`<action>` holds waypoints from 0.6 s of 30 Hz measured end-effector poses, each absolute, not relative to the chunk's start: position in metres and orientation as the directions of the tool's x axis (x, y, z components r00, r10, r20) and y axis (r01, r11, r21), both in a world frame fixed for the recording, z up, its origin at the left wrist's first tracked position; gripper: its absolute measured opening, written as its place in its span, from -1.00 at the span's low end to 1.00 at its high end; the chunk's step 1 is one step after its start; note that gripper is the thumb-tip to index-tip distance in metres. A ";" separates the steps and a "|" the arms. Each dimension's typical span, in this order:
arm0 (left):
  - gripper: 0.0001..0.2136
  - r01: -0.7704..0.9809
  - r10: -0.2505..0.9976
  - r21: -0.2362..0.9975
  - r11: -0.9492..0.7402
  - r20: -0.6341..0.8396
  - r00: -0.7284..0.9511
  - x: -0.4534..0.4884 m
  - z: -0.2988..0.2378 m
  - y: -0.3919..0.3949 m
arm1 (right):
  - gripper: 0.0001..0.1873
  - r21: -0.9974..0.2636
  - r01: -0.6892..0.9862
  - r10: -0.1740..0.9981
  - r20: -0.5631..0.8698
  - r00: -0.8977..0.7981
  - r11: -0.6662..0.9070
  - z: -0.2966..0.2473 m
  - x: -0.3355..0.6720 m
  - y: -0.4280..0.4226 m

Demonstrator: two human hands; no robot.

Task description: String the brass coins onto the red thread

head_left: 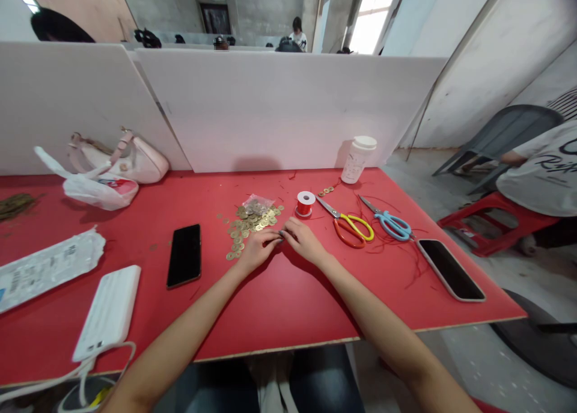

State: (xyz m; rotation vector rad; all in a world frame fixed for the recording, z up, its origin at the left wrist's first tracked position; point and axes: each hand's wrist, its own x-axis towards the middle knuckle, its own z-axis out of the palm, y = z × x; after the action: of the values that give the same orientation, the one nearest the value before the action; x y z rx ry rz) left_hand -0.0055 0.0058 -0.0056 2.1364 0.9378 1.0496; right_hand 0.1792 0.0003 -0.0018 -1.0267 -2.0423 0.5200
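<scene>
My left hand (258,248) and my right hand (303,240) meet at the middle of the red table (279,299). Their fingertips are pinched together on a small item (282,234) too tiny to name. Just beyond my left hand lies a heap of brass coins with holes (250,222) and a small clear bag (256,204). A spool of red thread (305,203) stands just past my right hand.
Orange-and-yellow scissors (350,226) and blue scissors (391,222) lie to the right, with a phone (451,269) near the table's right edge. Another phone (184,255), a white power bank (109,311), a white bottle (357,159) and a pink bag (130,157) are around. A person sits at right.
</scene>
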 end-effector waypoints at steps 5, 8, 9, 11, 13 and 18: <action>-0.84 0.313 0.809 0.767 -0.560 0.426 0.405 -0.005 -0.004 0.007 | -0.81 -0.665 0.491 0.826 0.433 -0.361 0.563 -0.003 0.179 0.001; -0.84 0.286 0.828 0.799 -0.529 0.413 0.379 -0.004 -0.003 0.006 | -0.77 -0.704 0.445 0.832 0.446 -0.330 0.554 -0.006 0.181 0.003; -0.84 0.275 0.838 0.814 -0.511 0.400 0.372 -0.004 -0.002 0.006 | -0.76 -0.717 0.422 0.831 0.456 -0.319 0.555 -0.007 0.181 0.005; -0.83 0.251 0.857 0.847 -0.468 0.366 0.363 -0.003 -0.001 0.005 | -0.71 -0.751 0.372 0.836 0.461 -0.296 0.546 -0.009 0.182 0.006; -0.84 0.221 0.874 0.878 -0.426 0.336 0.350 -0.003 0.000 0.004 | -0.68 -0.804 0.313 0.859 0.437 -0.265 0.506 -0.010 0.182 0.007; -0.82 0.101 0.917 0.954 -0.282 0.237 0.321 0.000 -0.001 0.002 | -0.82 -0.863 0.236 0.894 0.417 -0.165 0.446 -0.009 0.182 0.006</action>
State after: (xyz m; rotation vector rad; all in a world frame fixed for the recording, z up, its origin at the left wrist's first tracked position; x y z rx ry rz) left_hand -0.0003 0.0023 -0.0006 1.6426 0.9367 1.0846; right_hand 0.1816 0.0056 -0.0093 -0.9930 -1.6652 0.7974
